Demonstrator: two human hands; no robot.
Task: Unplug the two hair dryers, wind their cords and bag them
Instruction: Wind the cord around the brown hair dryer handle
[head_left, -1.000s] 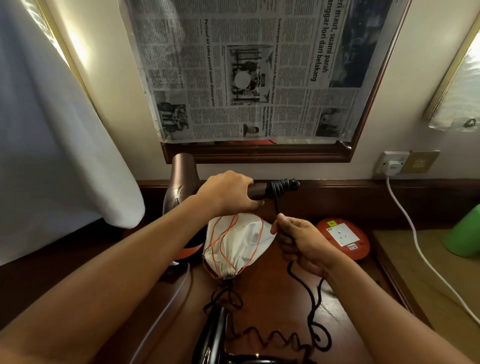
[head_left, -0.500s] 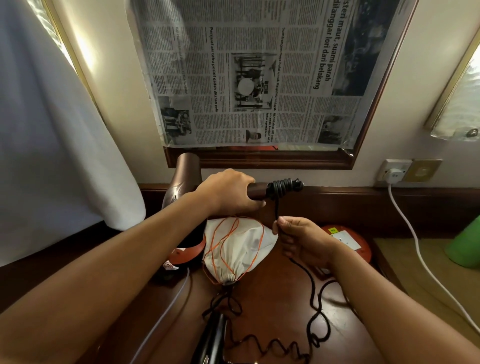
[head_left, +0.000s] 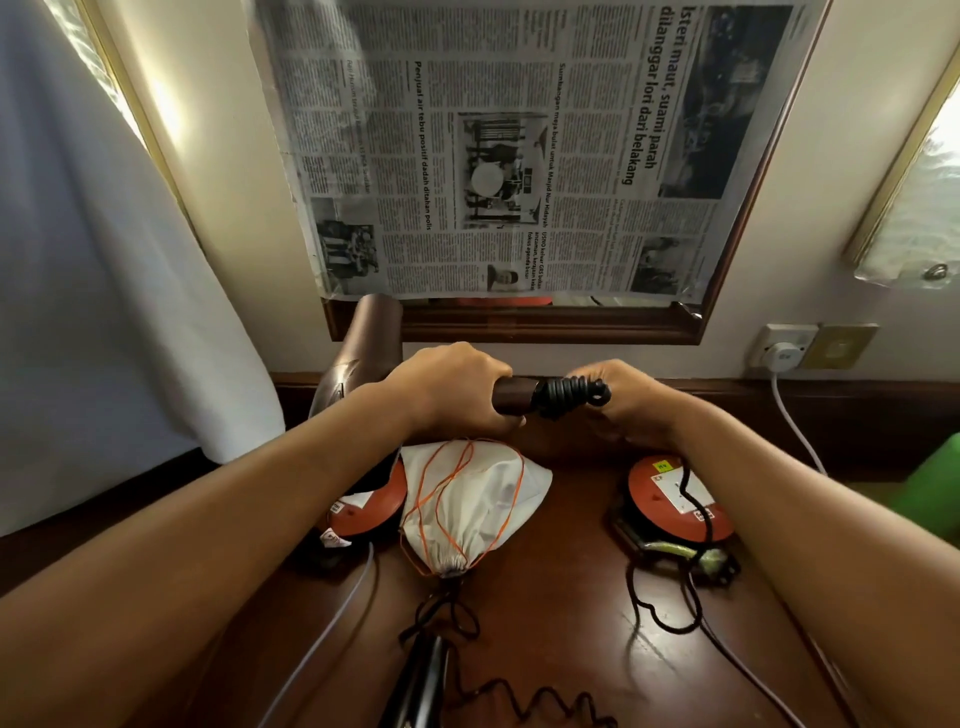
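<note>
My left hand grips the handle of a brown hair dryer, held level above the table with its barrel pointing up at the left. Several turns of its black cord are wound round the handle's end. My right hand holds the cord just right of those turns, and the loose length hangs down to the table. A white drawstring bag with orange strings lies under my hands. A second, black hair dryer lies at the bottom edge with its coiled cord.
Two orange extension reels sit on the dark wooden table either side of the bag. A white plug sits in the wall socket at right, its white cable running down. A newspaper-covered mirror hangs ahead; a green object is far right.
My right hand rose from beside the bag to the handle's end, carrying the cord up. More turns of cord now lie round the handle. The view shifted, showing both reels.
</note>
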